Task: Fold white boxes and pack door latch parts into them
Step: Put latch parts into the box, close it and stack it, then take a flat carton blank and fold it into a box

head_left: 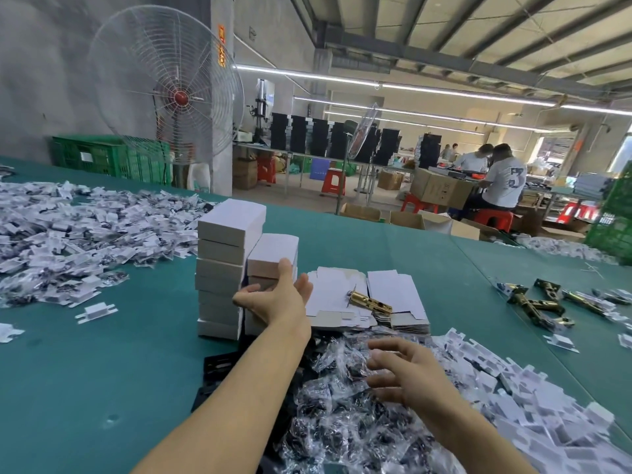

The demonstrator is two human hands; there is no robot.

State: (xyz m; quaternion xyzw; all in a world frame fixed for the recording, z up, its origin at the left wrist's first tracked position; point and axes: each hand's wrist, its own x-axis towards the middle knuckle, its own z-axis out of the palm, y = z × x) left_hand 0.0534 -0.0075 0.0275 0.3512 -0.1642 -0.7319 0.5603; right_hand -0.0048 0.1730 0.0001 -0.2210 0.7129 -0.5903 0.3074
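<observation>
Roughly, progress: early to middle by my judgement; some boxes are made up, but far more stock lies loose.
Head view, done: two stacks of folded white boxes stand touching on the green tabletop, the taller on the left. All are closed, so I cannot tell whether they are filled.
Left hand: the left hand is set against the shorter stack, thumb on the top box's front face and fingers spread and straight lower down. It clamps nothing.
Right hand: the right hand hovers low over the bagged parts, a heap of clear packets near the body. Its fingers are apart and empty, though blur hides any contact.
Brass latch: one brass latch lies unboxed on the flat box blanks, just right of the left hand.
More latches: a loose cluster of spare latches sits well apart at far right.
Inserts: white card inserts are heaped at right, and a larger spread lies at far left.
Left to do: fold the remaining blanks, then box the latches, packets and inserts. That looks like most of the job.
</observation>
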